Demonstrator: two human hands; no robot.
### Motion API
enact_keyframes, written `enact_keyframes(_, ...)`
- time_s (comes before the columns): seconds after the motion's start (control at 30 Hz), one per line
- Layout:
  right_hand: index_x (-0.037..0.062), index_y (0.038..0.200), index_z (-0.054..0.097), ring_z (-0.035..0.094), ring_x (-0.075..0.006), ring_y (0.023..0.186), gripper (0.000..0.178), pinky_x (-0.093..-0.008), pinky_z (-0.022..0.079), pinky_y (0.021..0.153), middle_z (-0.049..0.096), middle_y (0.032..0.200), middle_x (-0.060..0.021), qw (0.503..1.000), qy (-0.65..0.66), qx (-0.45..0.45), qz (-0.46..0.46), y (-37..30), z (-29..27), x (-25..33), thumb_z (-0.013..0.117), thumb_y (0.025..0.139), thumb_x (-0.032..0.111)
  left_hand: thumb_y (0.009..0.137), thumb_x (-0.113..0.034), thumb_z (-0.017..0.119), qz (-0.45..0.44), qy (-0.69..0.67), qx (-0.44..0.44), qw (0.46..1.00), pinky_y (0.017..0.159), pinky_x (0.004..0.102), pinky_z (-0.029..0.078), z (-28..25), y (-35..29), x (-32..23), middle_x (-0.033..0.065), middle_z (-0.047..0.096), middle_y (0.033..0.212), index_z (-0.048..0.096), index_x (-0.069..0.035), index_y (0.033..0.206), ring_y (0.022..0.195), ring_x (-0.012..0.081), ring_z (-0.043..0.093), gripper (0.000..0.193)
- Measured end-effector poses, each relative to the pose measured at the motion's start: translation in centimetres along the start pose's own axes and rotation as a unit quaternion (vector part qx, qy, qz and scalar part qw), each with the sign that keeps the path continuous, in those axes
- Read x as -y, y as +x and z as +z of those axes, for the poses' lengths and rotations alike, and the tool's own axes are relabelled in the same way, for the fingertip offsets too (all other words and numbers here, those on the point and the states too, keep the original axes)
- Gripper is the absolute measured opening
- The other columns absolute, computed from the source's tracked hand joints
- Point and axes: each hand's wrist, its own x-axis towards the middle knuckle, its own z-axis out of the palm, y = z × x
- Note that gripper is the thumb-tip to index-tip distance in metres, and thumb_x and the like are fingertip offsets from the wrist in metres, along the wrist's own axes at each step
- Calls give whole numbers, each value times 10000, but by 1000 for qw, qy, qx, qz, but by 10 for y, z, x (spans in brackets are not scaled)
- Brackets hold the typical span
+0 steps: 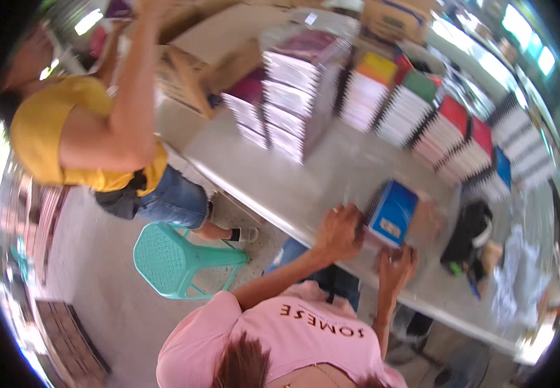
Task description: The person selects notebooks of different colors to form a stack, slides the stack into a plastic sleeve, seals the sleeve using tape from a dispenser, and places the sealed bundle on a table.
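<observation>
A blue-covered spiral notebook [394, 205], or a small stack of them, lies on the grey table near its front edge. Its dark spiral binding runs along the left side. My left hand [341, 231] is beside the lower left of the notebook, fingers curled in. Just below the notebook's near edge is my right hand [397, 265], its fingers bent and pinched together. Whatever the fingertips of either hand grip is too small and blurred to make out. A faint shiny film seems to lie around the notebook.
Tall stacks of spiral notebooks [289, 107] and lower colour-covered stacks [393, 107] line the table's far side. A black pouch-like item [471, 236] and clear plastic [516, 278] lie right. A person in a yellow shirt [53, 132] stands left, near a green stool [163, 262].
</observation>
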Motion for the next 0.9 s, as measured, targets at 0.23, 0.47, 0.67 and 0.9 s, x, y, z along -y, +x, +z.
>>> enact_keyframes(0.23, -49, 1034, 612, 512, -377, 1079, 442, -495, 375, 952, 561, 1112, -209, 999, -14, -49, 6, -3, 10, -4, 735, 727, 245, 731, -185, 659, 16, 16, -26, 999, 824, 432, 450, 8, -6, 1, 115, 544, 1023, 625, -45, 997, 977, 318, 528, 302)
enact_keyframes(0.47, 8, 896, 556, 566, -250, 742, 206, -392, 465, 652, 546, 813, -124, 986, 123, -21, -113, 6, -1, -49, 644, 862, 191, 808, -249, 654, -7, -30, 30, 999, 912, 453, 444, 6, -11, 19, 165, 515, 1201, 544, -47, 1190, 1065, 355, 534, 446)
enact_keyframes(0.67, 0, 986, 546, 582, -249, 785, 230, -390, 486, 672, 565, 889, -134, 973, 214, 62, 61, 28, -47, -57, 646, 870, 172, 871, -426, 634, -107, -211, 21, 971, 902, 492, 461, -35, 6, 27, 235, 473, 1283, 301, -93, 1416, 1031, 402, 576, 721)
enact_keyframes(0.9, -9, 1091, 536, 602, -247, 836, 287, -387, 510, 696, 588, 979, -146, 948, 285, 97, 102, 61, -48, -64, 648, 880, 150, 846, -468, 660, -138, -161, 46, 976, 864, 481, 479, -38, 47, 47, 267, 561, 1177, 204, -87, 1453, 1056, 414, 588, 849)
